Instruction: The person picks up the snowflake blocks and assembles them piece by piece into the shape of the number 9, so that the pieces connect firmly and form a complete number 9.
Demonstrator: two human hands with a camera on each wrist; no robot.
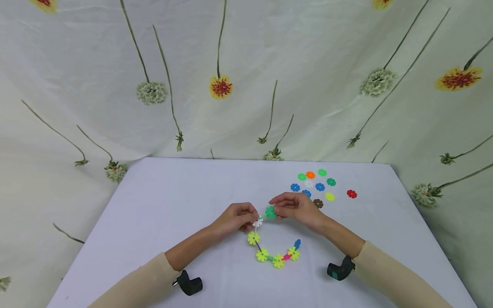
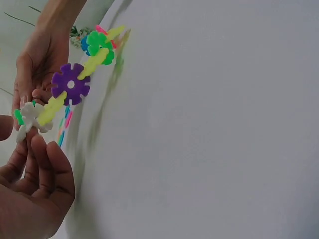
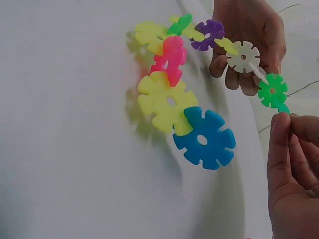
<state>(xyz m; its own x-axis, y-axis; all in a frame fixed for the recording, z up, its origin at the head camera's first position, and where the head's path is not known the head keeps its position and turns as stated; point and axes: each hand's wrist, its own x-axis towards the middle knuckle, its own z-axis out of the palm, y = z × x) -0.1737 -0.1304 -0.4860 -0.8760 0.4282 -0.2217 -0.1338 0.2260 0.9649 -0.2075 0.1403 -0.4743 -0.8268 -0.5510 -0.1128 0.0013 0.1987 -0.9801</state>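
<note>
A curved chain of interlocked plastic snowflake discs hangs between the two hands above the table. My left hand (image 1: 233, 219) pinches a white disc (image 2: 31, 117) near one end of it. At that same end, my right hand (image 1: 301, 209) holds a green disc (image 1: 271, 212) between thumb and fingers. Beyond the white disc come yellow pieces, a purple disc (image 2: 71, 84), a small green one (image 3: 180, 24) and a pink disc (image 3: 169, 60). A blue disc (image 3: 205, 149) forms the free end, joined to a yellow disc (image 3: 162, 102).
Several loose discs lie at the back right, among them an orange disc (image 1: 310, 175), a brown disc (image 1: 318, 203) close by the right hand, and a red disc (image 1: 352, 193) farther right. A white cloth covers the table (image 1: 173, 184). Behind it hangs a flowered curtain (image 1: 246, 51).
</note>
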